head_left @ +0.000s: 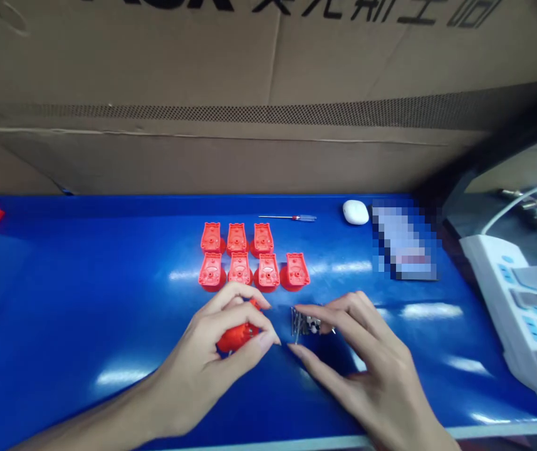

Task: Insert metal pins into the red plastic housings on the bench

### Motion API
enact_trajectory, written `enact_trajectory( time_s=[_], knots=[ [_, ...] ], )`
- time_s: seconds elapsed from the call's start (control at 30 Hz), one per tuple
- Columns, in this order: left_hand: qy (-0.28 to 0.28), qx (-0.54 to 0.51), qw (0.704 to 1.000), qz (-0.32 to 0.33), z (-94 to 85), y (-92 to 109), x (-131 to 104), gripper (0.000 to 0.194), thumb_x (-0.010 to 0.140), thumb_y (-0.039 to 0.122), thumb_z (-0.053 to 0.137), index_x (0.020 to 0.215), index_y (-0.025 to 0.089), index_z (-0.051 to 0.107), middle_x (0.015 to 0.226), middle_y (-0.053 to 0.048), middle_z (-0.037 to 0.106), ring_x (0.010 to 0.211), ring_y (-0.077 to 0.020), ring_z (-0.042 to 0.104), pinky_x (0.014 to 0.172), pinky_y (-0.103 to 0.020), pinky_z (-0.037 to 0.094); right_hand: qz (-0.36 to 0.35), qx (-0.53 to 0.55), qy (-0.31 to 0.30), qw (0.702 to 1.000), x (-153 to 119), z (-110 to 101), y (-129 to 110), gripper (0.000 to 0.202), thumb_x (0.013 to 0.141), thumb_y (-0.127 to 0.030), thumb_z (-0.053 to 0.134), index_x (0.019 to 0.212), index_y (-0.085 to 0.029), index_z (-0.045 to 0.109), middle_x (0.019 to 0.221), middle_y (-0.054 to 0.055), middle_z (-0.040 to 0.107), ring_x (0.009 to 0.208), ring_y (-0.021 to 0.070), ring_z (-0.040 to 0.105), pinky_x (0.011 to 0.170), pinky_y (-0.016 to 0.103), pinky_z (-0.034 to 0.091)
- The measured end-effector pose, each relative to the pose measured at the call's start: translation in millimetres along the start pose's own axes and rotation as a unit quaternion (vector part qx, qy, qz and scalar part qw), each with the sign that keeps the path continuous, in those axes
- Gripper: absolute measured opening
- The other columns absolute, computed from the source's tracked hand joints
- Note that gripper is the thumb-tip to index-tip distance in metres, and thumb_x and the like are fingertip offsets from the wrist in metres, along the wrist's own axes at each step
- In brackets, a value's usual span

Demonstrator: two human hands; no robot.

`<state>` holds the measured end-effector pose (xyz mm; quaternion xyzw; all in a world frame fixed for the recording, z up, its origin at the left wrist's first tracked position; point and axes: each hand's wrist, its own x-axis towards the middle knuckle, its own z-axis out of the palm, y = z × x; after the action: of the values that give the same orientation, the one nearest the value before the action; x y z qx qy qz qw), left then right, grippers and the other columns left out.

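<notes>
Table: blue table [84, 300], cardboard wall at the far side.
Power strip: white power strip [522, 313] at the right edge.
Red parts: seven red housings [249, 257] in two rows, far of the hands.
Left hand: left hand [212, 363] grasps one red piece [236, 336], near the centre.
Right hand: right hand [371, 369] has its fingers spread, fingertips on the screw pile [306, 324]; it grasps nothing I can see.
Screwdriver: small screwdriver [291, 217] lies far, beside the white case [355, 212].

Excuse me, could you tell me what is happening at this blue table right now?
A person's left hand grips a red plastic part just above the blue table, while the right hand reaches into a small pile of metal screws. Seven matching red parts sit in two rows behind, beyond them a small screwdriver.
</notes>
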<state>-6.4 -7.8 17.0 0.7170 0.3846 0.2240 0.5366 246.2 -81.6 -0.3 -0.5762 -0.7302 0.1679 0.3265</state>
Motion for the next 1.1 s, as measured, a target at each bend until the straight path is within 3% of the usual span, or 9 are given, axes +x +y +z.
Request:
enact_trajectory(
  time_s=[0.23,0.9,1.1],
  knots=[
    [0.009,0.024,1.0,-0.003,-0.1,-2,2,0.021,0.111,0.038,0.064,0.1,0.027,0.078,0.128,-0.005,0.067,0.113,-0.0194,0.069,0.099,-0.034,0.057,0.029,-0.051,-0.071,0.996,2,6,13,0.038,0.104,-0.034,0.073,0.142,-0.03,0.068,0.115,0.008,0.064,0.104,0.0254,0.063,0.083,0.039,0.06],
    [0.0,0.012,1.0,-0.003,-0.9,-1,1,0.023,0.113,0.039,0.061,0.103,0.027,0.078,0.13,-0.004,0.065,0.114,-0.0186,0.068,0.099,-0.034,0.054,0.016,-0.081,-0.086,0.993,3,1,12,0.041,0.103,-0.028,0.074,0.143,-0.03,0.065,0.12,0.009,0.059,0.106,0.0269,0.06,0.091,0.046,0.059],
    [0.04,0.049,0.998,-0.016,-0.4,0,2,0.021,0.112,0.034,0.061,0.1,0.029,0.077,0.131,-0.002,0.064,0.117,-0.0176,0.067,0.105,-0.034,0.051,0.015,-0.067,-0.082,0.994,5,9,0,0.035,0.108,-0.032,0.068,0.142,-0.028,0.065,0.119,0.01,0.06,0.108,0.0278,0.059,0.084,0.043,0.059]
  ],
)
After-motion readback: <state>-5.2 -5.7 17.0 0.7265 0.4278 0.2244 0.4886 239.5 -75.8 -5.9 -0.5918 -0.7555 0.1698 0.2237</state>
